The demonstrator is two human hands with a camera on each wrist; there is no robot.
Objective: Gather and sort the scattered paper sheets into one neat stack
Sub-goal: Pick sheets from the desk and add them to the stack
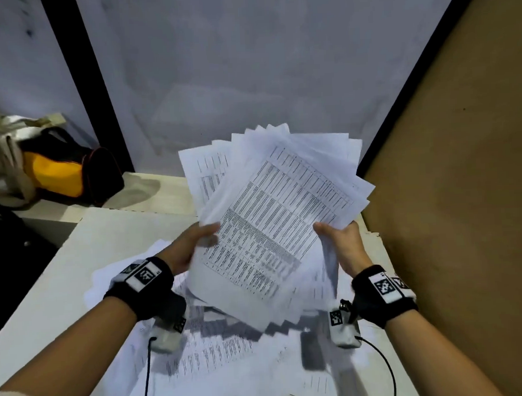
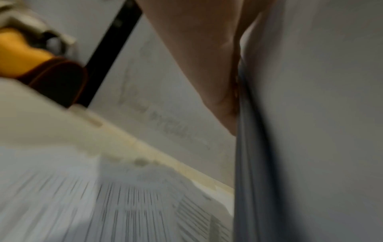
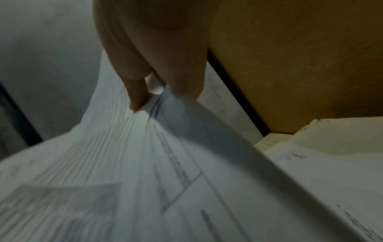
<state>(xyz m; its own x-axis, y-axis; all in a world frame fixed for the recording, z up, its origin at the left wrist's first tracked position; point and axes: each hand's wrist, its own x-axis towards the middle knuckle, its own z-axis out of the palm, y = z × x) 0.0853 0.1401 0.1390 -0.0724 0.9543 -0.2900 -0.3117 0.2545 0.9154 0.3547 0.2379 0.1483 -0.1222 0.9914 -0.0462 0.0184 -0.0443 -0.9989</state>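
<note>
A fanned bundle of printed paper sheets (image 1: pixel 272 209) is lifted above the white table (image 1: pixel 63 296), its corners uneven. My left hand (image 1: pixel 196 245) grips the bundle's left edge, thumb on top. My right hand (image 1: pixel 342 239) pinches its right edge; in the right wrist view the right hand's fingers (image 3: pixel 138 98) clamp the sheet edges (image 3: pixel 145 147). In the left wrist view my left hand (image 2: pixel 207 65) lies against the bundle's edge (image 2: pixel 248 147). More loose printed sheets (image 1: pixel 218 349) lie scattered on the table under both wrists.
A yellow and black bag (image 1: pixel 61 173) with pale straps sits on a ledge at the back left. A brown board wall (image 1: pixel 462 189) stands close on the right. A grey panel (image 1: pixel 248 78) rises behind the table. Cables (image 1: pixel 148 376) trail from the wrist cameras.
</note>
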